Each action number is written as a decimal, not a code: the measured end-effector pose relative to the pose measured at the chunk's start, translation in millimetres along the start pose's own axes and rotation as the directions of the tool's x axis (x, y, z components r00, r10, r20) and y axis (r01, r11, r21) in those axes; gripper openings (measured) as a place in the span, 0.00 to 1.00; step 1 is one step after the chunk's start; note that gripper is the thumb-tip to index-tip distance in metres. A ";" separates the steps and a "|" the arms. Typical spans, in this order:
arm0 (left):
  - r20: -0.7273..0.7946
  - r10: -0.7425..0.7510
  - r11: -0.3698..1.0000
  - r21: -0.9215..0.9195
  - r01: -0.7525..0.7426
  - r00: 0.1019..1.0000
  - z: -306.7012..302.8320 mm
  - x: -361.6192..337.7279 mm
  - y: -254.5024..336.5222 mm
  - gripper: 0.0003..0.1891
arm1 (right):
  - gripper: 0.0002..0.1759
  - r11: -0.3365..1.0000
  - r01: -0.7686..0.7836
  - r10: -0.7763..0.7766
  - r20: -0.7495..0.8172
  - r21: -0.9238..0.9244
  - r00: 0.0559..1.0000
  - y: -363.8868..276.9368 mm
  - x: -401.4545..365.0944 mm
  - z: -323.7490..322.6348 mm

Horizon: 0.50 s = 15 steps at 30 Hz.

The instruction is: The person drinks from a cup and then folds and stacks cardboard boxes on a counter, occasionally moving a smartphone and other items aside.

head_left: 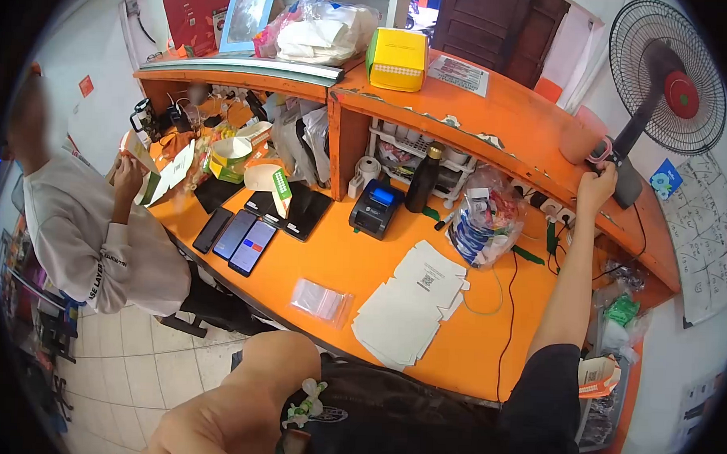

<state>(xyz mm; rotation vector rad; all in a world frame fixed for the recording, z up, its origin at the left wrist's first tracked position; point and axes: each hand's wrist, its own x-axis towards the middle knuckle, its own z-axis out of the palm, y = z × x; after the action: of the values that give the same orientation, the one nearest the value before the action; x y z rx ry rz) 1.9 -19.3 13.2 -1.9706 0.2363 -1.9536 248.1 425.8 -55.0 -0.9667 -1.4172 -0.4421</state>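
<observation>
My right hand [597, 187] is raised to the upper shelf at the right, its fingers closed beside the handle of a pink mug [583, 135] and the base of a fan [627, 187]. What it grips is too small to tell. My bent left arm crosses the bottom of the view, and its hand is out of sight. A green and white wrapped item [306, 404] shows against my dark shirt. Flat white cardboard sheets [409, 305] lie stacked on the orange desk [471, 359], right of a clear plastic packet [319, 300].
Another person [99, 226] stands at the left, holding a carton piece. Phones [252, 245], a black printer [376, 209], a dark bottle [425, 179] and a filled plastic bag [485, 223] stand or lie on the desk. A yellow box [397, 60] sits on the upper shelf.
</observation>
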 end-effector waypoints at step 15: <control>0.023 -0.002 1.000 0.004 0.002 1.000 0.8 0.5 2.4 0.14 | 0.13 0.989 0.007 -0.010 -0.022 -0.150 1.000 -1.0 -0.2 1.9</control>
<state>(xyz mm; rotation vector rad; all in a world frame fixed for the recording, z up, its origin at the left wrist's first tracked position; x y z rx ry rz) 3.0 -21.6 12.8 -1.9903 0.2242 -1.9296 246.2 426.6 -55.2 -1.0731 -1.3830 -0.5708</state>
